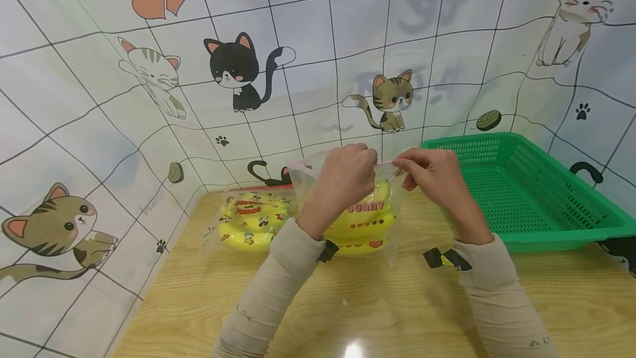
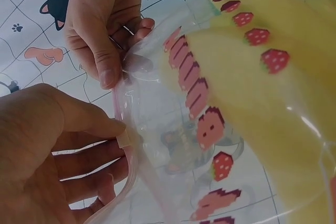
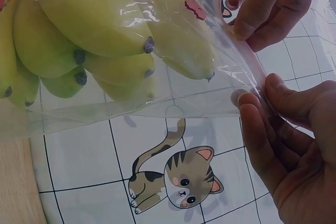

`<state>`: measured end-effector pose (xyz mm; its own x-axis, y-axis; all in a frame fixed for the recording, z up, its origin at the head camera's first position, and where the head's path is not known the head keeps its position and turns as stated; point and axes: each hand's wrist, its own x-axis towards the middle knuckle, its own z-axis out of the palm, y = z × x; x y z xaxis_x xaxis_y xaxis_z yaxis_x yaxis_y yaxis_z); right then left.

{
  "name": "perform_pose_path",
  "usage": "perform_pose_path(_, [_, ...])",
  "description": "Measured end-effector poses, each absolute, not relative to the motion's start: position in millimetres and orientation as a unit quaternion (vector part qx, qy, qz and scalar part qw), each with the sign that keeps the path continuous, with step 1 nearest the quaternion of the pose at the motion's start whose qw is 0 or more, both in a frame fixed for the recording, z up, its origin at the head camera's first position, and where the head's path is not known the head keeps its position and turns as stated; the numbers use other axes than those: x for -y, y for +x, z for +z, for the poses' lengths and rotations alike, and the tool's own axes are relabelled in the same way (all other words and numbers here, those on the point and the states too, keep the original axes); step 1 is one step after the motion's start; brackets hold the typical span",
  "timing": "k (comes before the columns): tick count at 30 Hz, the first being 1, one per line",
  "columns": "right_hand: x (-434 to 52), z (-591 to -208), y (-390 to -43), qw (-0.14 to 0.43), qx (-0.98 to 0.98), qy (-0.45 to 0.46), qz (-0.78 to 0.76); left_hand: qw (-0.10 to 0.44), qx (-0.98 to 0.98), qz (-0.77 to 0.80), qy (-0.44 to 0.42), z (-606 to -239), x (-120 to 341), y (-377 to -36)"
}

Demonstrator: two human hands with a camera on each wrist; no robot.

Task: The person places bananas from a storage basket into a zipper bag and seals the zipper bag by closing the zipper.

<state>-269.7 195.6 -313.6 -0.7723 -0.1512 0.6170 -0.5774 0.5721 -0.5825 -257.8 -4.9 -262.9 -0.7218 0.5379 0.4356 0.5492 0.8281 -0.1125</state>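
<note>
A clear zipper bag (image 1: 365, 207) with pink lettering and strawberry prints holds yellow bananas (image 3: 79, 24). Both hands hold it by its pink top edge. The left hand (image 1: 348, 181) pinches the small slider (image 2: 124, 137) on the zip between thumb and forefinger. At the bag's top right corner, the right hand (image 1: 437, 173) grips the edge between thumb and fingers. In the right wrist view, the dark banana tips hang within the bag's lower part. To the left, a second clear bag (image 1: 248, 209) with a red zip and cartoon prints lies on the table with yellow contents.
A green plastic basket (image 1: 556, 241) with slotted walls stands at the right on the wooden table (image 1: 397, 308). Behind the table hangs a white sheet (image 1: 308, 70) with a grid and cartoon cats. Black straps (image 1: 442, 259) show by the wrists.
</note>
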Motion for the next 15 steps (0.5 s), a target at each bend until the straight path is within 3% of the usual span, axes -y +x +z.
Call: perform_pose_path(15, [-196.1,-314.4,-269.7,0.255,0.85,0.208,0.412,0.202,0.938,-0.039,-0.28,-260.6,9.8,-261.1])
